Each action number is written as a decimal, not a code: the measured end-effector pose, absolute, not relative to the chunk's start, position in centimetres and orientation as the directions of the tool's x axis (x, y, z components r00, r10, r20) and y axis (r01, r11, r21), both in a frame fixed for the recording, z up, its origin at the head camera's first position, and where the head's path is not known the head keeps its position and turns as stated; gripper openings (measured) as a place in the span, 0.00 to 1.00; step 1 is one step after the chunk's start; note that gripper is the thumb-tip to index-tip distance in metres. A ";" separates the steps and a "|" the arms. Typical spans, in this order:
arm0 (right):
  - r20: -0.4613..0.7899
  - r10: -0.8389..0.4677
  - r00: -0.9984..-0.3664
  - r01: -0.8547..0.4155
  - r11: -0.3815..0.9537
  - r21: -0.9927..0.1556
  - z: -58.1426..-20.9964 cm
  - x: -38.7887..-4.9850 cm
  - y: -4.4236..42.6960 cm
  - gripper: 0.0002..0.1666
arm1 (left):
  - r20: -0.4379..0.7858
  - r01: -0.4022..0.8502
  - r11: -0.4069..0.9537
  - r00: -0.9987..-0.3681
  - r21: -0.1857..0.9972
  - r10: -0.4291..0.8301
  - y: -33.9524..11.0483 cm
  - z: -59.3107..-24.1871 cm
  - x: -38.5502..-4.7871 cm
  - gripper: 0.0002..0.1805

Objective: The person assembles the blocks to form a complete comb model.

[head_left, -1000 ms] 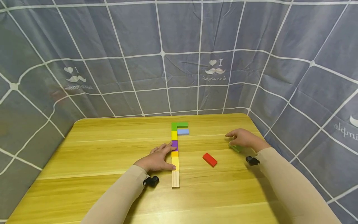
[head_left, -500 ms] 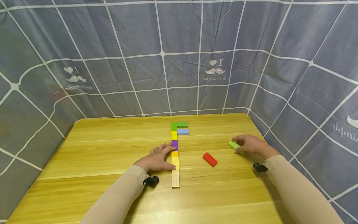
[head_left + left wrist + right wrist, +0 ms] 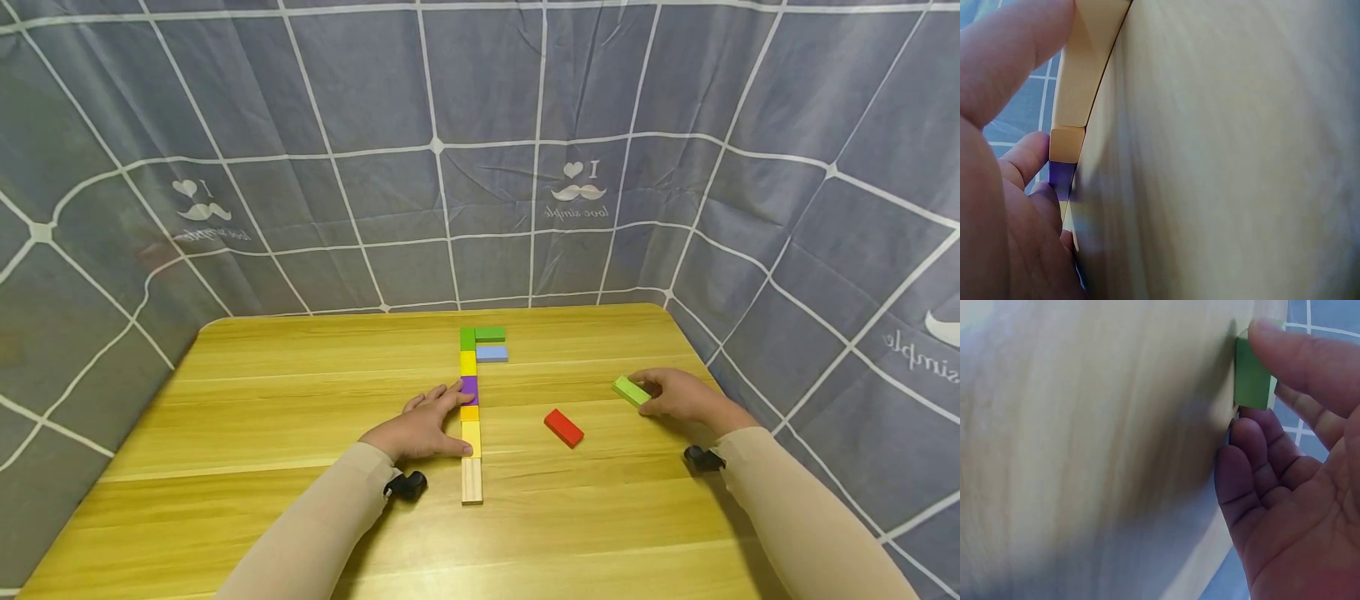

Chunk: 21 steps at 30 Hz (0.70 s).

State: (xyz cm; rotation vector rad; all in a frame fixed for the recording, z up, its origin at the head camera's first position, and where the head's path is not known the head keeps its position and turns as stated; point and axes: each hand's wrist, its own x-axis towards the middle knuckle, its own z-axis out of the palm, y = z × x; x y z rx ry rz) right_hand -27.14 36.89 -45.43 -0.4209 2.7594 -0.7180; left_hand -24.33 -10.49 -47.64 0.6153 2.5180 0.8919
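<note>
In the head view, several flat wooden blocks lie end to end in a straight row up the middle of the table. My left hand (image 3: 420,429) rests along its left side, fingertips on the purple block (image 3: 469,384) and thumb on the pale yellow block (image 3: 472,433). Between those two sits a short orange block (image 3: 470,413). Over to the right, my right hand (image 3: 681,397) pinches the near end of a light green block (image 3: 630,390). The right wrist view shows the thumb on that block (image 3: 1252,378), its other fingers loosely curled below.
A red block (image 3: 564,427) lies at a slant between the hands. Yellow (image 3: 468,363) and green (image 3: 468,338) blocks form the row's far end, with another green block (image 3: 491,334) and a blue block (image 3: 492,354) extending right. A plain wood block (image 3: 472,482) ends it nearest me.
My right hand has drawn back toward me and to the right, uncovering the light green block and coming to pinch its near end. My left hand and the row have stayed put.
</note>
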 end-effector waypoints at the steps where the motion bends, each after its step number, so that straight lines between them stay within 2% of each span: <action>1: -0.170 -0.336 -0.926 -0.210 0.836 -0.507 -45.6 -27.2 37.0 0.35 | -0.220 0.266 0.700 -0.824 0.663 0.522 -10.5 -47.6 -24.3 0.50; 21: -0.158 -0.301 -0.940 -0.171 0.821 -0.545 -46.2 -26.8 37.0 0.33 | -0.209 0.275 0.698 -0.826 0.661 0.523 -10.5 -47.8 -24.4 0.50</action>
